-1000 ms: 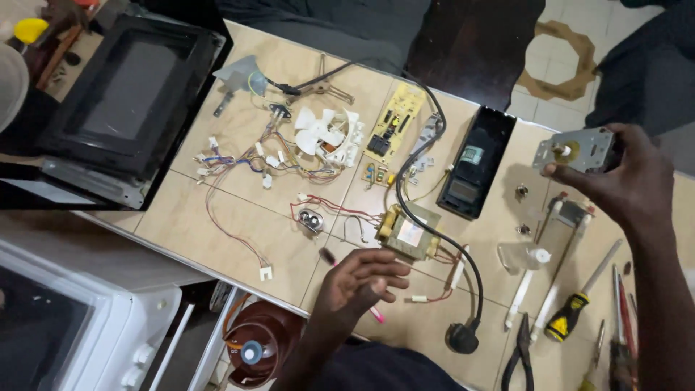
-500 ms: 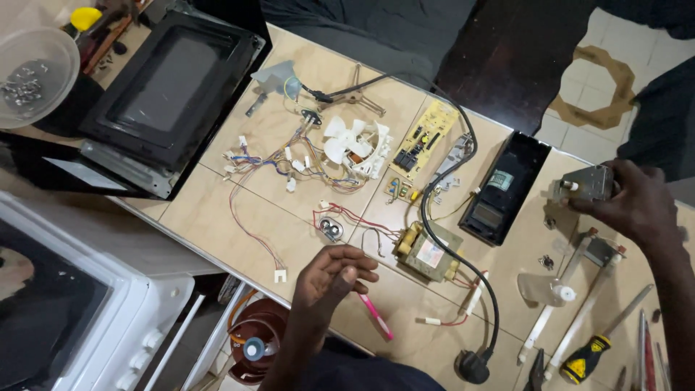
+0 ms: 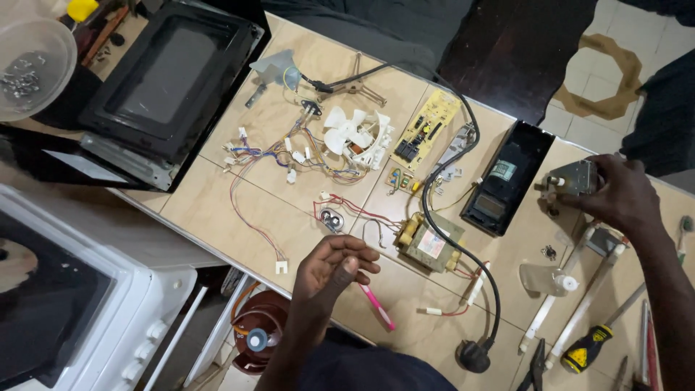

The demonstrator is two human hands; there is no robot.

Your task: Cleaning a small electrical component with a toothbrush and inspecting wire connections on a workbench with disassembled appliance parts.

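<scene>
Lower now than a moment ago, the right hand (image 3: 621, 194) grips a small grey metal motor block (image 3: 572, 179) just above the tan desk (image 3: 217, 217), while the left hand (image 3: 334, 266) hovers loosely curled and empty over a pink-handled tool (image 3: 378, 308), sorting parts.

Two bare forearms, no sleeves reaching wrist or elbow. Left hand (image 3: 334, 266) and right hand (image 3: 621, 194) ungloved, without rings, watch or bands. Nails cut short. Below the left arm, dark navy cloth, likely trousers or a shirt, plain and unmarked.
</scene>
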